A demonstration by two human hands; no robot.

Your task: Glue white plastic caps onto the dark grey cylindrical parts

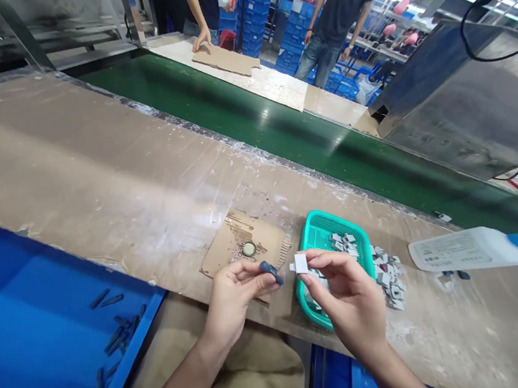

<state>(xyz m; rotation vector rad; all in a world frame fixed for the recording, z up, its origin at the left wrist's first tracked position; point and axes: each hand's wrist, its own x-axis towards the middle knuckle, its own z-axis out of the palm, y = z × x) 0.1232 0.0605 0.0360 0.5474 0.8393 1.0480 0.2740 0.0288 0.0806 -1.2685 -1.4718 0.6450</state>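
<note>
My left hand (238, 292) pinches a small dark blue-black plastic piece (272, 273) between thumb and fingers. Just to its right, my right hand (350, 293) holds a small white rectangular piece with a narrow tab (300, 264) by its edges. The two pieces face each other with a small gap between them. Beneath my hands lies a stained cardboard sheet (224, 246) with a bottle-cap-like round dish (248, 249) on it. A green plastic basket (314, 226) with several white pieces stands under my right hand, which partly hides it.
More white pieces (390, 279) are heaped right of the basket. A white squeeze bottle (467, 250) with a blue tip lies beyond them. A blue bin (36, 318) at lower left holds dark pieces. A green conveyor belt (231, 112) runs behind; two people stand across it.
</note>
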